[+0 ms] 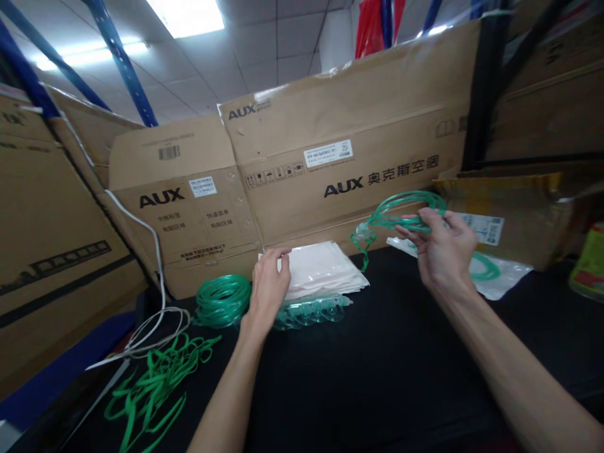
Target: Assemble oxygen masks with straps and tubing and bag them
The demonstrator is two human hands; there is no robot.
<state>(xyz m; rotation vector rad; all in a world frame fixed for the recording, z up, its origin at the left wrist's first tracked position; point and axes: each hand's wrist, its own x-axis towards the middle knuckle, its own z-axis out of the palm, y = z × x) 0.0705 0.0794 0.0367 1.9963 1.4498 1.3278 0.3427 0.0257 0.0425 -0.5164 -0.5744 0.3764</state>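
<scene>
My right hand [441, 245] is raised above the black table [377, 365] and pinches a coil of green tubing [401, 211], with a clear mask piece [362, 239] dangling from it. My left hand [268, 286] reaches to a stack of white plastic bags [325, 267], fingertips pinched on the top bag's near left corner. Clear green-tinted masks [314, 310] lie in a row in front of the stack. A pile of coiled green tubing [221, 301] sits just left of my left hand.
Loose green straps [155, 384] and a white cable [155, 314] lie at the table's left. AUX cardboard boxes [330, 163] wall the back. A bagged green tubing set [491, 274] lies at the right, with a yellow-green container [589, 264] at the far right.
</scene>
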